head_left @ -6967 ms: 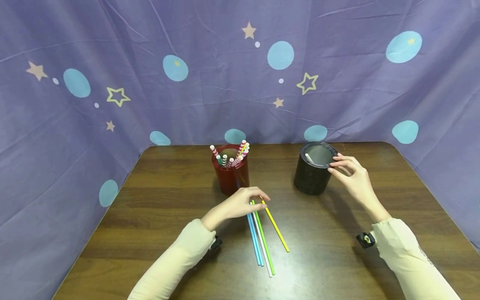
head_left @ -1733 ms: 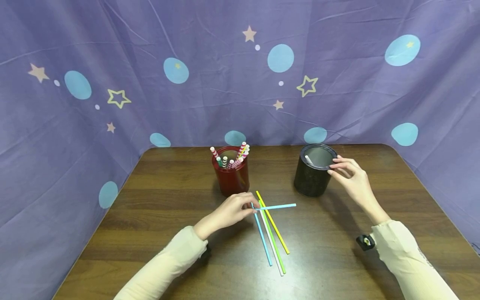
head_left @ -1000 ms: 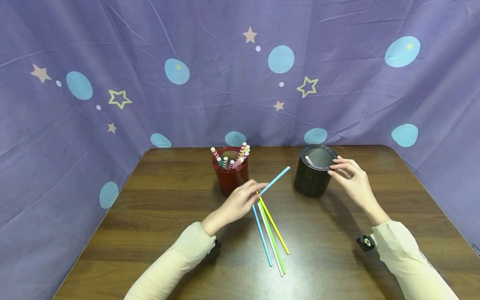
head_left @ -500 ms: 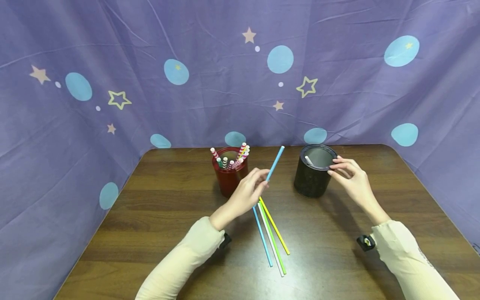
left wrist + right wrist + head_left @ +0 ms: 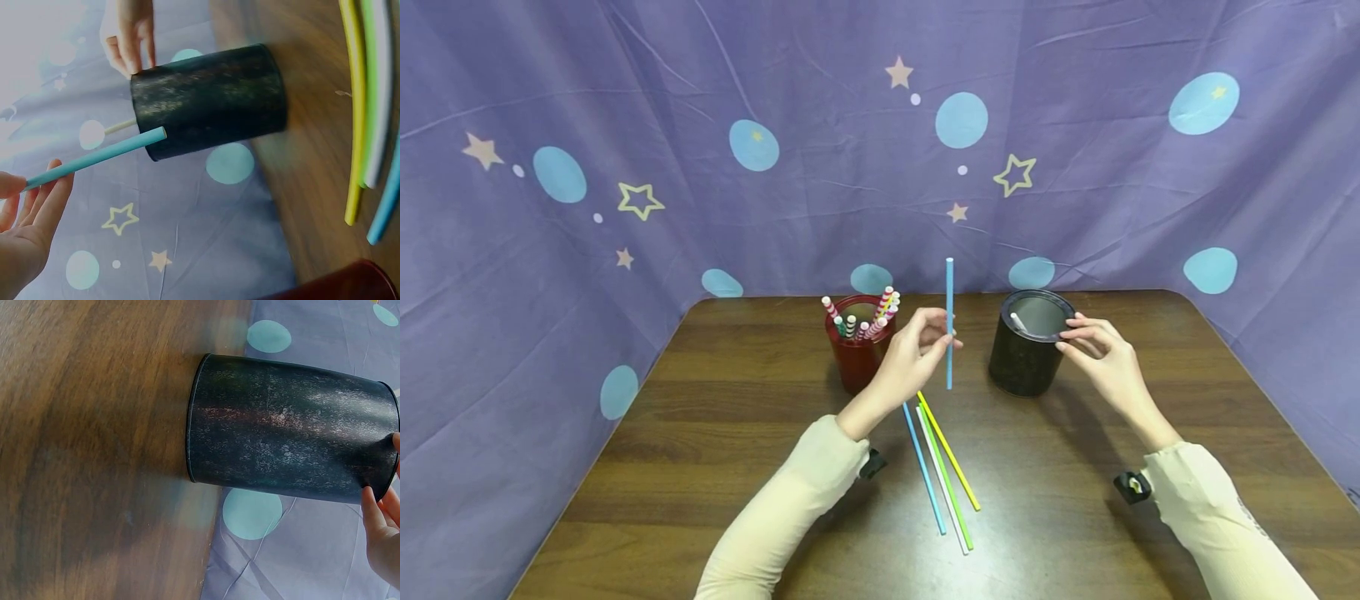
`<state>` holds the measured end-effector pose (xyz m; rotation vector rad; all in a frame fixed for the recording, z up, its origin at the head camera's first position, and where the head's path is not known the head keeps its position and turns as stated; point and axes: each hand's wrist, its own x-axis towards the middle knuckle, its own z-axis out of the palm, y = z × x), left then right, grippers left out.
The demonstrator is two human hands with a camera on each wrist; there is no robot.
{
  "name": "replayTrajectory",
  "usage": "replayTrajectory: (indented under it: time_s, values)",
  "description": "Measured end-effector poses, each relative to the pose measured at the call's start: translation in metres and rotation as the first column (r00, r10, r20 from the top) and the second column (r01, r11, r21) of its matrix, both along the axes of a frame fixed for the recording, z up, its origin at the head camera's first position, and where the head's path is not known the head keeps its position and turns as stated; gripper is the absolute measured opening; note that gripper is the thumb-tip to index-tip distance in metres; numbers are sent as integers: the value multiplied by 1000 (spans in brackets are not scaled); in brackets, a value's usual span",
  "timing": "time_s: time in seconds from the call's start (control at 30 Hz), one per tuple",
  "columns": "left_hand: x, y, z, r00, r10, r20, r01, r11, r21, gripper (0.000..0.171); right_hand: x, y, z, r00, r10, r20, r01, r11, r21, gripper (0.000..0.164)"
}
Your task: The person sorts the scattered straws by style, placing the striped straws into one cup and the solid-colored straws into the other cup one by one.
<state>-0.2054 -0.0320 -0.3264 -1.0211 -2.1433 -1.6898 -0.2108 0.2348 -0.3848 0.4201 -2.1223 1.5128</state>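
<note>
Probably we are at the carrying step: our left hand (image 5: 912, 357) pinches one blue straw (image 5: 950, 287) upright, while our right hand (image 5: 1107, 348) holds the black can (image 5: 1022, 365), at the straw's three o'clock. Next, we should bring the straw over this can's opening.
</note>
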Motion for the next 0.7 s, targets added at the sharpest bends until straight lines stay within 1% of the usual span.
replayTrajectory:
  time_s: [0.03,0.1,0.23,0.33,0.47,0.6,0.7]
  values:
    - [-2,2,1,1000,-3,-1,3,1000,14,20,0,0,0,1000,0,0,0,1000,1,16]
    - [-7,5,-1,1000,-9,3,8,999,53,20,0,0,0,1000,-2,0,2,1000,2,16]
    - [-21,11,-9,999,-24,43,18,990,143,20,1,-1,1,1000,-4,4,4,1000,2,16]
    - [-23,15,-8,996,-30,86,12,979,205,19,1,-1,1,1000,-5,5,5,1000,3,16]
    - [-25,21,-3,992,-37,118,2,959,282,19,1,-1,1,1000,-8,6,8,1000,6,15]
    - [-25,28,0,991,-44,129,-5,934,356,19,1,-1,1,1000,-7,8,7,1000,7,16]
    - [-24,34,3,990,-52,129,-3,919,394,20,1,-1,1,1000,-7,9,7,1000,8,16]
